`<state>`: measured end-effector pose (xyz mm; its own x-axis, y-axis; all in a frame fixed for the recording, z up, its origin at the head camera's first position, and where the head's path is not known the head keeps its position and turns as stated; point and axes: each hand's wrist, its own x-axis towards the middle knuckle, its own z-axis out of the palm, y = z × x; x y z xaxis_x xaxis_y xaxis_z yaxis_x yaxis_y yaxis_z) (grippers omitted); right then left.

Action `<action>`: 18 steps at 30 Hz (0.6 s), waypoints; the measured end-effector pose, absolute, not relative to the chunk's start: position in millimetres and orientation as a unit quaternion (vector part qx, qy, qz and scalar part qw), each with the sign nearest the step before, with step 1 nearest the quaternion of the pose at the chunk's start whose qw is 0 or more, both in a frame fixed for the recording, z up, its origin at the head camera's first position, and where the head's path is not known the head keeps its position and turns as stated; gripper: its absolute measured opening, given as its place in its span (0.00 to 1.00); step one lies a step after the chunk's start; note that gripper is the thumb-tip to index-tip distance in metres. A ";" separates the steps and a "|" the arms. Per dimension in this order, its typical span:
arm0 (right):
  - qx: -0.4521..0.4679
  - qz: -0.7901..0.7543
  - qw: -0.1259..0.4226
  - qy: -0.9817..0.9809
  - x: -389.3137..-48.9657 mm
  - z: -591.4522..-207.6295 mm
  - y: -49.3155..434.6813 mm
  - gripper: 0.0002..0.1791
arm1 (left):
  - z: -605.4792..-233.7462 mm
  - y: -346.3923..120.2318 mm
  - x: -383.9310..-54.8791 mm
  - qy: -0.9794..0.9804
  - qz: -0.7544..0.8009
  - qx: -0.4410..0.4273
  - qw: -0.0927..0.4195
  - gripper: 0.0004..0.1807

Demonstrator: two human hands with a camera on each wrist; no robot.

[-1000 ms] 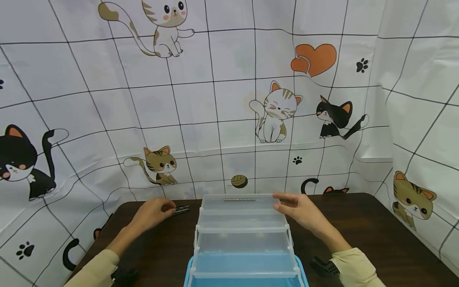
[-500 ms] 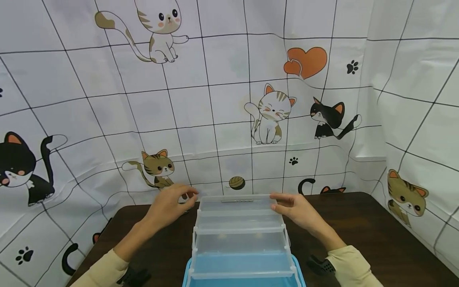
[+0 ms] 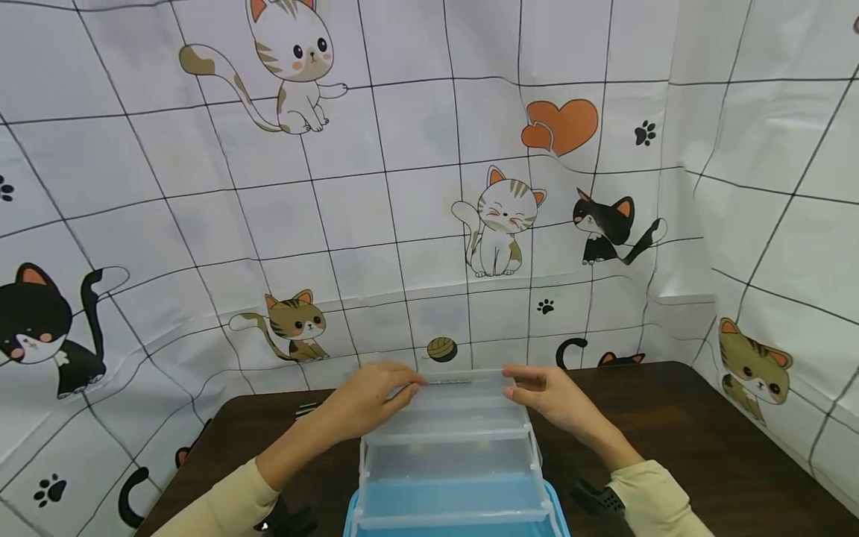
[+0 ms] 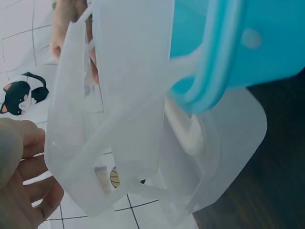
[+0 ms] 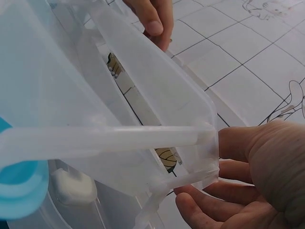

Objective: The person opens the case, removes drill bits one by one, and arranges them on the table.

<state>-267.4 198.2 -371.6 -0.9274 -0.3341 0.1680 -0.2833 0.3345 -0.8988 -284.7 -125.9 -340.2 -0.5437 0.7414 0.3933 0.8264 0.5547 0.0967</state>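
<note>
A storage box with stepped translucent trays (image 3: pixel 450 453) over a light blue base (image 3: pixel 452 526) stands before me. My left hand (image 3: pixel 376 399) is at the top tray's left side; the right wrist view shows its thumb and a finger close together, and whether something is between them is hidden. My right hand (image 3: pixel 553 399) grips the top tray's right end, thumb against it and fingers curled below, as the right wrist view shows. A thin silver strip (image 3: pixel 450 382) shows near the tray's far edge. Several small dark metallic pieces (image 3: pixel 306 409) lie on the table behind my left forearm.
The dark brown table (image 3: pixel 644 432) extends on both sides of the box. Behind it hangs a white gridded sheet (image 3: pixel 429 209) printed with cats. A black device (image 3: pixel 593 496) is strapped by my right sleeve, another (image 3: pixel 288 518) by the left.
My left hand has moved right, from the metallic pieces over to the top tray's left side. The right hand has stayed at the tray's right end. The head view has tilted up slightly.
</note>
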 end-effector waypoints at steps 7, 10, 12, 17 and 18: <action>-0.191 -0.541 0.013 0.819 -282.0 -390.9 206.1 0.26 | -341.7 -115.8 -292.3 -0.870 -0.144 -0.463 0.089 0.17; -0.193 -0.539 0.009 0.820 -283.4 -392.2 206.8 0.26 | -344.6 -114.1 -293.9 -0.878 -0.142 -0.452 0.071 0.18; -0.195 -0.534 0.006 0.823 -283.5 -392.5 206.3 0.27 | -346.4 -114.3 -293.9 -0.886 -0.142 -0.438 0.053 0.19; -0.202 -0.531 0.006 0.823 -283.6 -390.8 206.9 0.27 | -346.9 -112.2 -293.7 -0.892 -0.140 -0.429 0.041 0.19; -0.202 -0.531 0.005 0.823 -283.6 -390.2 207.1 0.27 | -346.6 -111.3 -293.7 -0.890 -0.136 -0.432 0.049 0.20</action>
